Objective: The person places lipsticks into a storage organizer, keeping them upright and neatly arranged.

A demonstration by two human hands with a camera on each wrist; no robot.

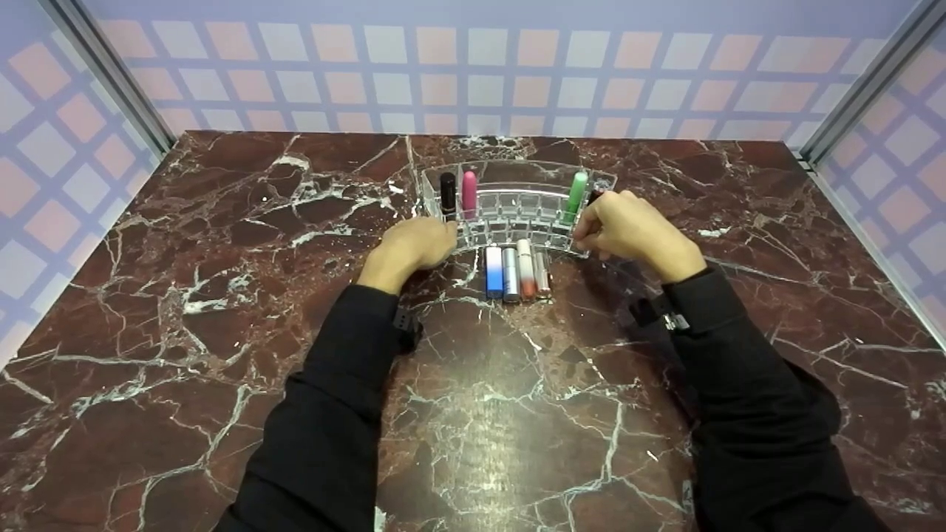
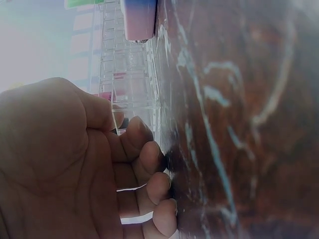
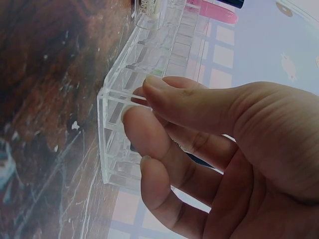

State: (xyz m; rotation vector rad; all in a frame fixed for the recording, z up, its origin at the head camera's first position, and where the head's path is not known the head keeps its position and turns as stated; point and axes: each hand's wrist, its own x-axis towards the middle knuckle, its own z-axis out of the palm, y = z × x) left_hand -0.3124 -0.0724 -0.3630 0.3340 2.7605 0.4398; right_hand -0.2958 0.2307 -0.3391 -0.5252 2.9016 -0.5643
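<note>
A clear, curved, tiered lipstick holder point(image 1: 510, 203) stands toward the back of the table. My left hand point(image 1: 415, 247) grips its left end, thumb and index finger at the clear wall in the left wrist view, the other fingers curled down by the tabletop. At the right end my right hand point(image 3: 199, 134) pinches the clear edge between thumb and fingers. Upright in the holder are a black tube point(image 1: 448, 193) and a pink tube point(image 1: 469, 193) at left, and a green tube point(image 1: 576, 196) at right. A dark tube point(image 1: 596, 195) is partly hidden behind my right hand.
In front of the holder several lipstick tubes lie side by side: blue-and-white point(image 1: 494, 273), silver point(image 1: 511, 275), white-and-orange point(image 1: 525, 270) and clear brownish point(image 1: 542, 275). The dark red marbled table point(image 1: 222, 355) meets a checkered wall point(image 1: 488, 81) behind, with side panels left and right.
</note>
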